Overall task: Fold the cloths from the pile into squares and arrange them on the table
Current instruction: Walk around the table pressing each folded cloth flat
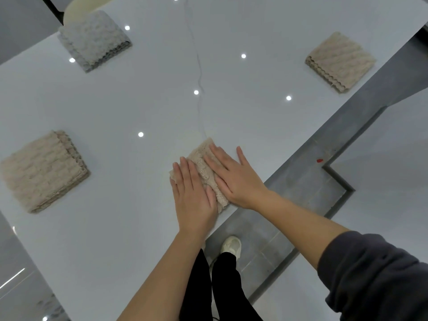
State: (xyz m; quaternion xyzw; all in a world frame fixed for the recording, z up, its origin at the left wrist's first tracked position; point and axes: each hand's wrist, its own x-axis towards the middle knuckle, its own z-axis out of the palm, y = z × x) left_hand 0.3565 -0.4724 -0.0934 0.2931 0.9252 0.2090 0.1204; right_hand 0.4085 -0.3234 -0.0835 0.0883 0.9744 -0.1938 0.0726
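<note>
Both hands, left hand (193,195); right hand (234,179), flat, hiding most of beige cloth (203,167).

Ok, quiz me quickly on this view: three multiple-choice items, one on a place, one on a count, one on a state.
1. On the table, the grey folded cloth lies: A at the near edge; B dead centre; C far left.
2. Cloths on the table in all: A two; B four; C six.
3. The left hand and right hand: A both press flat on the beige cloth; B lift it; C hang clear of it.
Answers: C, it sits by the far left corner; B, the grey one, two folded beige squares, plus the pressed one; A, straight fingers of both lie on it.
</note>
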